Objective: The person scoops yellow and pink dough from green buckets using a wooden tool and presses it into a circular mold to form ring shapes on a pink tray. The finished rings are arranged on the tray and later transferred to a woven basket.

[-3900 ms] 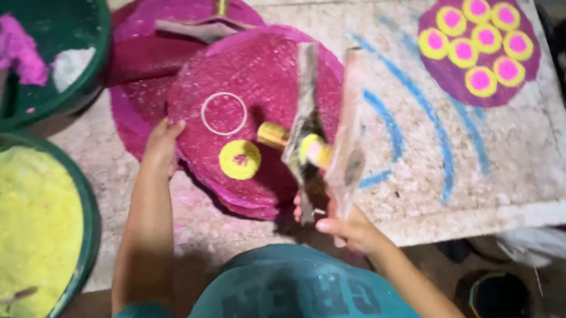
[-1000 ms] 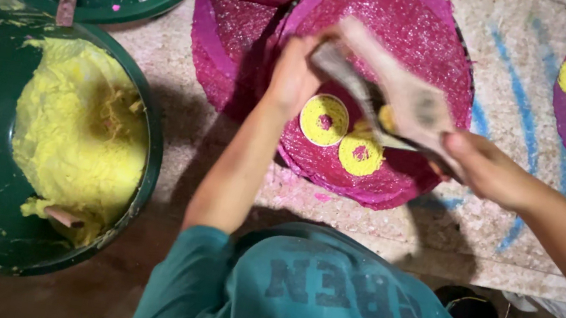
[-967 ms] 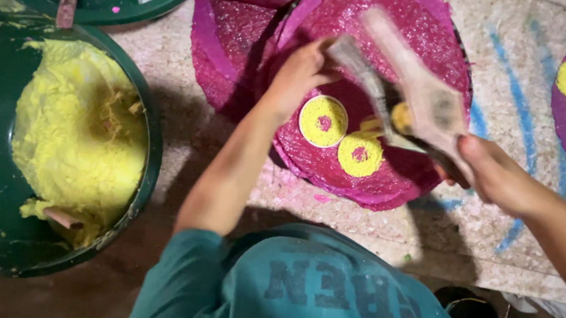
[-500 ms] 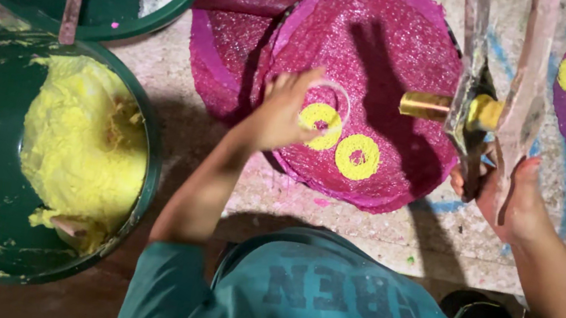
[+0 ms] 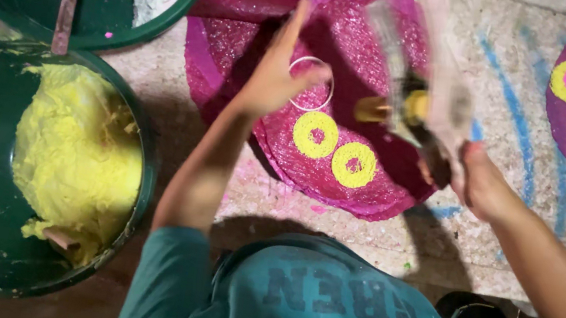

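1. The left hand rests fingers narrow on a white ring atop the magenta disc.
2. The right hand grips a blurred wooden press tool above the disc.
3. Two yellow rings lie just beside the white ring.

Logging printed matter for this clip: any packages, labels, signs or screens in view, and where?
No packages, labels, signs or screens.
Only print in view: dark block lettering across the back of the teal shirt, bottom centre, partly hidden by folds.
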